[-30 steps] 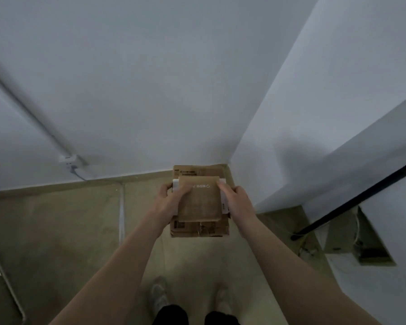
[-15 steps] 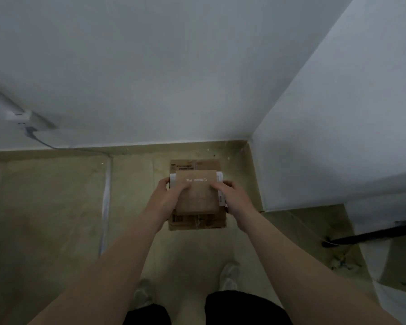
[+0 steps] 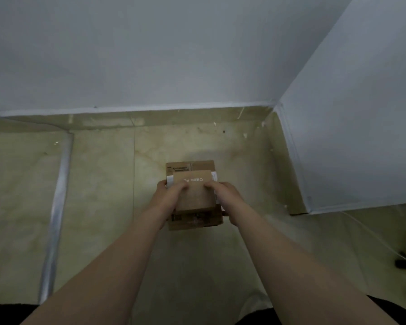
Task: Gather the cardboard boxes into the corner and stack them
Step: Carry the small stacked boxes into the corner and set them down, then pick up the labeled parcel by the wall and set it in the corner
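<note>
- Head view, and it's the only one: the person's got a little pile of cardboard boxes [image 3: 193, 195] held out in front of them over the tiled floor [image 3: 103, 184], short of the corner [image 3: 273, 113] where the two white walls meet. Can't tell if the pile is touching the floor or hanging above it.
- Left hand [image 3: 168, 195] is clamped on the left side of the pile, thumb over the top box [image 3: 193, 192]. Right hand [image 3: 223, 198] is wrapped round the right side, fingers on top.
- Top box is smaller than the bottom box [image 3: 192, 220], and a white-edged one [image 3: 214, 178] is sandwiched between. I'd guess the squeeze from the sides is all that keeps them together, so a loose grip could let one slide out.
- Corner sits up and to the right of the pile. Setting it down here probably leaves the job half done.
- If they shove it along the floor, the lower box might catch on a tile joint and the top ones shear off.
- There's a raised strip [image 3: 56, 195] along the floor at left, well apart, so no worry there.
</note>
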Available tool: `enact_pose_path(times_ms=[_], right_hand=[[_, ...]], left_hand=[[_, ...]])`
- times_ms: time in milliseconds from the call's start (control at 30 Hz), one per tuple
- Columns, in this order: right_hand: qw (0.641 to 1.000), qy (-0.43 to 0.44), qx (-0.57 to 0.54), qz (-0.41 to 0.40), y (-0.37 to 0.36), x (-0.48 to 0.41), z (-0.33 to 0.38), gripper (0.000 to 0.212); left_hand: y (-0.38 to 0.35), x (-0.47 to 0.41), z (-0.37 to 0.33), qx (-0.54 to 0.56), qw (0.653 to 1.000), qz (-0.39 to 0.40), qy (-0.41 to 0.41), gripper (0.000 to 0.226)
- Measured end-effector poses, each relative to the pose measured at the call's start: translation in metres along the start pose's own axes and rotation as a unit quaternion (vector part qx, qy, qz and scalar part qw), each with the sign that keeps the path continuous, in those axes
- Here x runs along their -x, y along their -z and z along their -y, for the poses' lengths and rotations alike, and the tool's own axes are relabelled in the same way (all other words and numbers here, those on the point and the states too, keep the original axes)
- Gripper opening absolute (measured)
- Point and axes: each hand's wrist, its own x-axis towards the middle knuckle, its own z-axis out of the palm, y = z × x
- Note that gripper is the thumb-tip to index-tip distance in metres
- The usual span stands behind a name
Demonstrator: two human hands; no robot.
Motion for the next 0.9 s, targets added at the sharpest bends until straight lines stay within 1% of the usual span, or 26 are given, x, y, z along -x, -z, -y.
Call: enact_pose_path(times_ms=[133, 200, 233, 333, 367, 500, 567, 633, 767, 833, 900], right_hand=[[1.0, -0.006, 0.015, 0.011, -0.015, -0.028, -0.022, 0.057], [0.999, -0.014, 0.021, 0.019, -0.017, -0.028, -0.025, 0.057], [1.0, -0.016, 0.017, 0.02, -0.016, -0.025, -0.023, 0.057], [1.0, -0.008, 0.013, 0.007, -0.009, -0.002, -0.006, 0.054], [1.0, -0.005, 0.008, 0.006, -0.004, 0.011, 0.004, 0.054], [1.0, 0.018, -0.008, 0.006, 0.021, 0.084, 0.056, 0.062], [0.999, 0.038, -0.011, -0.003, 0.036, 0.128, 0.084, 0.063], [0.998, 0.063, -0.011, -0.012, 0.052, 0.174, 0.113, 0.062], [0.992, 0.117, -0.035, -0.024, 0.098, 0.293, 0.177, 0.054], [0.988, 0.146, -0.051, -0.033, 0.122, 0.353, 0.207, 0.049], [0.982, 0.173, -0.058, -0.048, 0.146, 0.409, 0.233, 0.045]], left_hand=[[-0.008, -0.03, 0.026, -0.016, 1.0, -0.004, 0.021, 0.065], [-0.007, -0.031, 0.026, -0.029, 0.999, -0.006, 0.021, 0.058], [-0.006, -0.029, 0.023, -0.036, 0.999, -0.014, 0.016, 0.059], [-0.001, -0.008, 0.001, -0.059, 0.997, -0.053, -0.022, 0.076], [0.001, 0.006, -0.01, -0.066, 0.995, -0.059, -0.036, 0.077], [0.01, 0.085, -0.067, -0.101, 0.99, -0.027, -0.098, 0.076], [0.016, 0.131, -0.098, -0.115, 0.985, -0.008, -0.128, 0.068], [0.02, 0.178, -0.131, -0.119, 0.981, 0.011, -0.156, 0.056], [0.031, 0.295, -0.212, -0.117, 0.967, 0.041, -0.223, 0.039], [0.037, 0.353, -0.251, -0.115, 0.96, 0.055, -0.249, 0.037], [0.043, 0.41, -0.286, -0.112, 0.952, 0.065, -0.277, 0.041]])
